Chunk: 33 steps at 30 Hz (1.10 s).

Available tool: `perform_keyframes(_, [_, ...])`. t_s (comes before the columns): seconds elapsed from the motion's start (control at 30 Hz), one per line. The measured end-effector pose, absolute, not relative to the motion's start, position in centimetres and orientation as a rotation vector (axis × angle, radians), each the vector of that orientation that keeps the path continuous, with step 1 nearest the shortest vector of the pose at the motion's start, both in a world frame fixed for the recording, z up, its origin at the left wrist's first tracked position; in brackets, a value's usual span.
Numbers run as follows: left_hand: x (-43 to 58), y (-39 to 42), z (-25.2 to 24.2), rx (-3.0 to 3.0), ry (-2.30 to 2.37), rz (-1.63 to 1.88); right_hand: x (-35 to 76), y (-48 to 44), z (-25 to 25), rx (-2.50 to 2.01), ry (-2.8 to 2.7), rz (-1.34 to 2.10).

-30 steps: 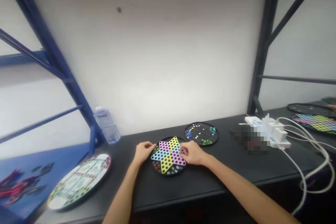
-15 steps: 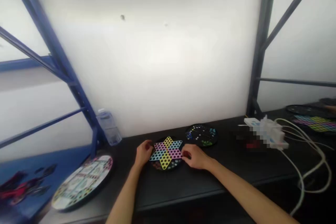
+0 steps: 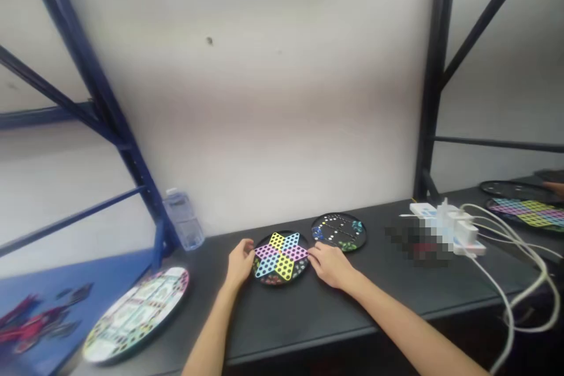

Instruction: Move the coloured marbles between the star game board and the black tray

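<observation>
A star-shaped Chinese checkers board (image 3: 281, 255), perforated and coloured yellow, blue and pink, lies over a round black tray (image 3: 282, 284). Small coloured pieces show in the tray beneath the star's gaps. My left hand (image 3: 240, 261) pinches the star's left point, thumb and fingers closed together. On the opposite side, my right hand (image 3: 330, 262) has its fingers closed on the right pink point. Just behind the right hand is a round black lid or tray (image 3: 339, 231) with white dots and clusters of blue and green pieces.
A round white game board (image 3: 136, 314) lies at left, with a clear bottle (image 3: 184, 220) behind it. Power strips with white plugs (image 3: 458, 226) and looping cables (image 3: 533, 258) occupy the right. Metal uprights (image 3: 434, 82) flank the black table (image 3: 282, 329). Another person's hand (image 3: 556, 188) shows far right.
The star board has turned slightly counterclockwise over the tray, its top yellow point moving left. Both hands stay at its sides; the right fingers have closed nearer its point.
</observation>
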<state>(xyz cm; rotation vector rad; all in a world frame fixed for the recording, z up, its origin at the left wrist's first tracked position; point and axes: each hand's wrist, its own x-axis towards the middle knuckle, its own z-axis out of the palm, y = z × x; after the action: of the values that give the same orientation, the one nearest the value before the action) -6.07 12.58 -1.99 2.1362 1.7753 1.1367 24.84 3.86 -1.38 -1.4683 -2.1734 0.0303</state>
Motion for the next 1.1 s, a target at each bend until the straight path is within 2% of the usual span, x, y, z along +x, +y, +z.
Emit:
perform_keyframes(0.4, [-5.8, 11.4, -1.6, 2.044, 1.697, 1.159, 22.6, 6.5, 1.5, -1.718, -2.216, 0.049])
perform_keyframes(0.6, [-5.6, 11.1, -1.6, 2.028, 1.589, 1.131, 22.6, 7.1, 1.0, -1.821, -2.151, -0.031])
perform_keyframes(1.0, [-5.1, 10.5, -1.4, 2.016, 1.619, 1.138, 23.6, 8.4, 0.0, -1.85, -2.022, 0.191])
perform_keyframes(1.1, [-5.1, 10.5, -1.5, 2.012, 1.594, 1.149, 24.0, 8.9, -0.7, -1.75, -1.872, 0.4])
